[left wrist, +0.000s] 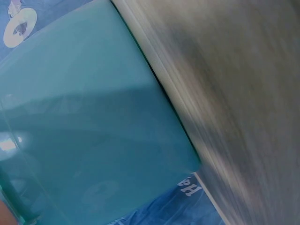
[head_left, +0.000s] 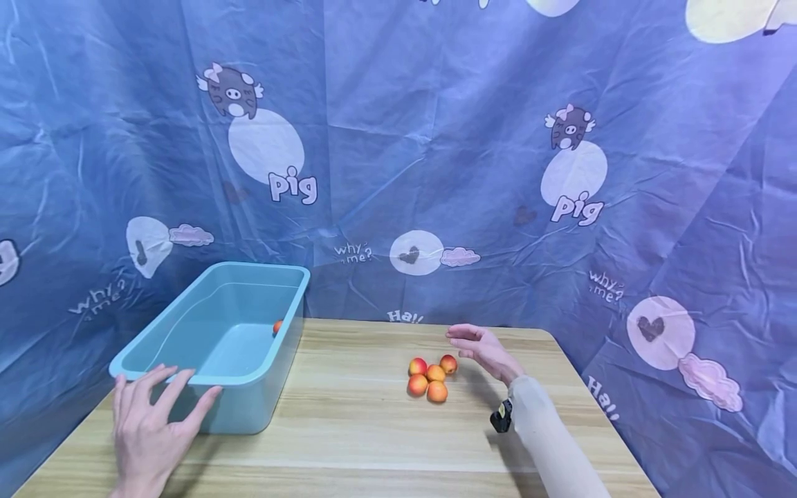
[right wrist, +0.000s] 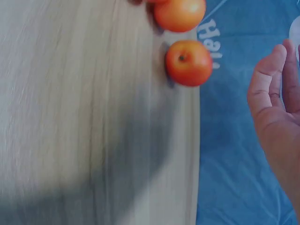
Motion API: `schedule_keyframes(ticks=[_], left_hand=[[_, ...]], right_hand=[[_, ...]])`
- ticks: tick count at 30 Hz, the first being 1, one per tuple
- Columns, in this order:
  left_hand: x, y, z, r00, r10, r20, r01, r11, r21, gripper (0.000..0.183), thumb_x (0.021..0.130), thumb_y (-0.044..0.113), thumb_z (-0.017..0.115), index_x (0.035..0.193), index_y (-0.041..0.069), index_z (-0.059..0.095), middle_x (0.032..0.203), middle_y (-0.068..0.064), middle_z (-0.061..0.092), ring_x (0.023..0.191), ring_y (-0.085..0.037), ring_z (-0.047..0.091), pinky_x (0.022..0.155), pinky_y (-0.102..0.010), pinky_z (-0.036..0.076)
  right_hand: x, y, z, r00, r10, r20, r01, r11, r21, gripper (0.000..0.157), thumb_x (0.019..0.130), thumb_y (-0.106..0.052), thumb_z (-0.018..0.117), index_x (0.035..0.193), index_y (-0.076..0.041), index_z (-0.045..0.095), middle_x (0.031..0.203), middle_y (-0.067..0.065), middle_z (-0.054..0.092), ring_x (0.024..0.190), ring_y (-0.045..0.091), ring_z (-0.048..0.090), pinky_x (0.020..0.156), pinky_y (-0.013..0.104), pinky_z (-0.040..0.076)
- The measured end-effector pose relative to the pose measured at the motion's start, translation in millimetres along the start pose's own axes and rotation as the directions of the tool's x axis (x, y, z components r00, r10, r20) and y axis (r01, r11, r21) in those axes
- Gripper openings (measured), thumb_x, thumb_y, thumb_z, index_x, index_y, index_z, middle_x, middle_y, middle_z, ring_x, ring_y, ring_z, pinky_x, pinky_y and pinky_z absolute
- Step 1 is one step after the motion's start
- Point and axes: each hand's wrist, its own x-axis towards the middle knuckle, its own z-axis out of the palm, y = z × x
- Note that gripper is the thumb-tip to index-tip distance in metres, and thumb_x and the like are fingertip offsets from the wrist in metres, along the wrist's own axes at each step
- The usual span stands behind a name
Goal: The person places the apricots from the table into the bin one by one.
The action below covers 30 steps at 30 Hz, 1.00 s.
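Forward-down head view, closer wrist views, wooden table (head_left: 349, 429) in all three.

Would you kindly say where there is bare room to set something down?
The table is bare between the blue bin and the five fruits, and on the fruits' near side. Crowding is at the bin's near rim, by the left hand, and beside the fruits, by the right hand.

Just before the left hand's (head_left: 149, 422) fingers, a tub (head_left: 245, 409) is holding one fruit (head_left: 277, 326); left of the right hand's (head_left: 488, 351), five fruits (head_left: 436, 373) are lying on the table (head_left: 349, 429).
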Motion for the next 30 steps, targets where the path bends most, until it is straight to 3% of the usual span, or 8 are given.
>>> schedule_keyframes(ticks=[7, 13, 23, 30], left_hand=[[-1.6, -1.6, -0.2, 1.000, 0.002, 0.017, -0.002, 1.000, 0.005, 0.061, 0.069, 0.063, 0.063, 0.079, 0.003, 0.068, 0.086, -0.022, 0.061, 0.093, -0.039, 0.056, 0.098, -0.058, 0.024], [-3.2, -3.3, 0.3, 1.000, -0.001, 0.025, 0.001, 1.000, 0.004, 0.061, 0.069, 0.063, 0.064, 0.079, 0.003, 0.069, 0.087, -0.022, 0.061, 0.093, -0.039, 0.056, 0.098, -0.058, 0.023], [-3.8, -3.7, 0.4, 1.000, 0.005, 0.025, -0.005, 1.000, 0.004, 0.061, 0.069, 0.063, 0.064, 0.080, 0.003, 0.069, 0.086, -0.022, 0.061, 0.093, -0.039, 0.056, 0.098, -0.057, 0.023], [-3.1, -2.3, 0.4, 1.000, 0.022, 0.008, -0.022, 1.000, 0.002, 0.061, 0.070, 0.063, 0.063, 0.078, 0.003, 0.068, 0.085, -0.022, 0.061, 0.091, -0.039, 0.057, 0.097, -0.058, 0.024]], right_hand=[[1.5, 17.2, -15.8, 0.994, 0.082, 0.065, -0.077, 0.993, -0.087, 0.046, 0.085, -0.002, 0.059, 0.127, 0.006, 0.043, 0.132, 0.023, 0.043, 0.110, 0.032, 0.050, 0.084, 0.040, 0.044], [5.5, 28.4, -22.3, 0.984, 0.133, 0.119, -0.114, 0.981, -0.156, 0.050, 0.087, -0.001, 0.056, 0.133, 0.005, 0.036, 0.137, 0.023, 0.036, 0.116, 0.032, 0.046, 0.091, 0.045, 0.039], [8.2, 36.9, -22.2, 0.961, 0.156, 0.227, -0.157, 0.987, -0.012, 0.052, 0.087, 0.011, 0.047, 0.135, 0.011, 0.025, 0.140, 0.030, 0.025, 0.108, 0.028, 0.055, 0.094, 0.046, 0.037], [10.5, 40.2, -21.7, 0.958, 0.207, 0.200, -0.179, 0.972, -0.149, 0.055, 0.086, 0.002, 0.056, 0.134, 0.007, 0.030, 0.132, 0.024, 0.041, 0.104, 0.023, 0.055, 0.091, 0.041, 0.041]])
